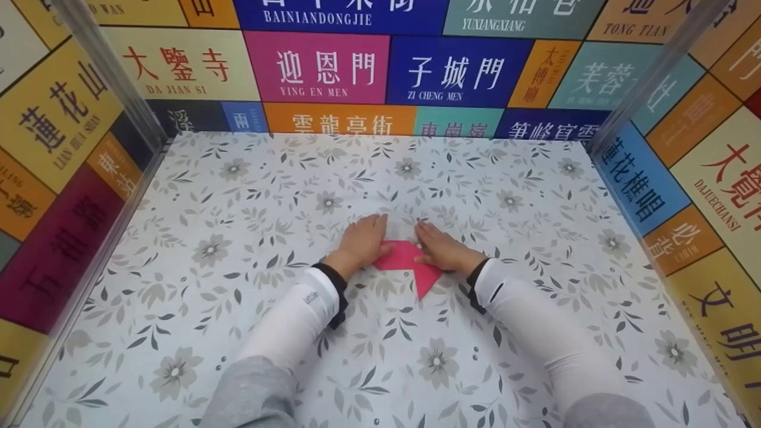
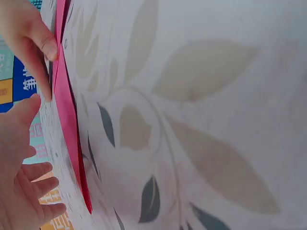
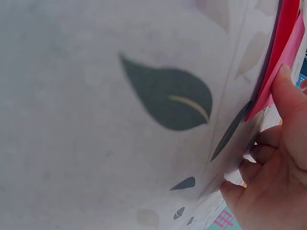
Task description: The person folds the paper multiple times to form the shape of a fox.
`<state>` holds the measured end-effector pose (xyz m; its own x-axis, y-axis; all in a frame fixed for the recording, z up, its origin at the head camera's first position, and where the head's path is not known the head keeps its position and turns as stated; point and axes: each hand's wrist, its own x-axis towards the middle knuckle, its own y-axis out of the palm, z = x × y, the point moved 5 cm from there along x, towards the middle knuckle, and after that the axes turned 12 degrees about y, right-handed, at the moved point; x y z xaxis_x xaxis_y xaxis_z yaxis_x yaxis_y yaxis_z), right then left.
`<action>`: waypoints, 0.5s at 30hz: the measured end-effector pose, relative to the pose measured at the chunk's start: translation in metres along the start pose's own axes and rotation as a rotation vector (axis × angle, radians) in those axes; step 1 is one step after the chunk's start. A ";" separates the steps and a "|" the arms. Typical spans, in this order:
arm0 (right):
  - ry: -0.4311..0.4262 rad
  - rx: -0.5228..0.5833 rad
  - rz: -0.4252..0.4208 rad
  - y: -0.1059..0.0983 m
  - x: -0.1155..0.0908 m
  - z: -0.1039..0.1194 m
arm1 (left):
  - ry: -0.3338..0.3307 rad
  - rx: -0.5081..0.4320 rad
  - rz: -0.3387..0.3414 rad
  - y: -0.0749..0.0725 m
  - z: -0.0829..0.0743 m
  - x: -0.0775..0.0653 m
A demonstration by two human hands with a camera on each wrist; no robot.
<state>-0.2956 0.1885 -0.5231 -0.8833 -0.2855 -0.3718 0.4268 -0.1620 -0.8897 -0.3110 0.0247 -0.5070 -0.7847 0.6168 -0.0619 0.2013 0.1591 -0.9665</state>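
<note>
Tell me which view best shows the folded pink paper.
Head view: from above, the folded pink paper shows most of its outline. Both wrist views show it nearly edge-on, as slim pieces cropped at the top.

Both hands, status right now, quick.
Left hand: open, at the left end of the pink folded paper; firm contact can't be told.
Right hand: open, thumb on the paper.

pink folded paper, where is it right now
In the head view, the pink folded paper lies slightly below and right of centre on the white floral-patterned tabletop, between the left hand and the right hand.
</note>
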 end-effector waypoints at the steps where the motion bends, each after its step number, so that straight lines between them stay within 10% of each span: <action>1: -0.002 0.001 0.000 0.000 0.000 0.000 | -0.032 -0.017 -0.037 -0.004 0.007 -0.001; 9: 0.000 0.001 0.014 0.001 0.000 0.001 | -0.197 -0.070 -0.159 -0.010 0.057 -0.020; 15: -0.004 0.001 0.008 0.001 0.001 -0.001 | -0.198 -0.075 -0.169 -0.010 0.067 -0.029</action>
<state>-0.2958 0.1888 -0.5246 -0.8790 -0.2904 -0.3781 0.4344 -0.1609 -0.8862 -0.3295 -0.0462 -0.5117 -0.9089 0.4147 0.0442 0.0945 0.3079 -0.9467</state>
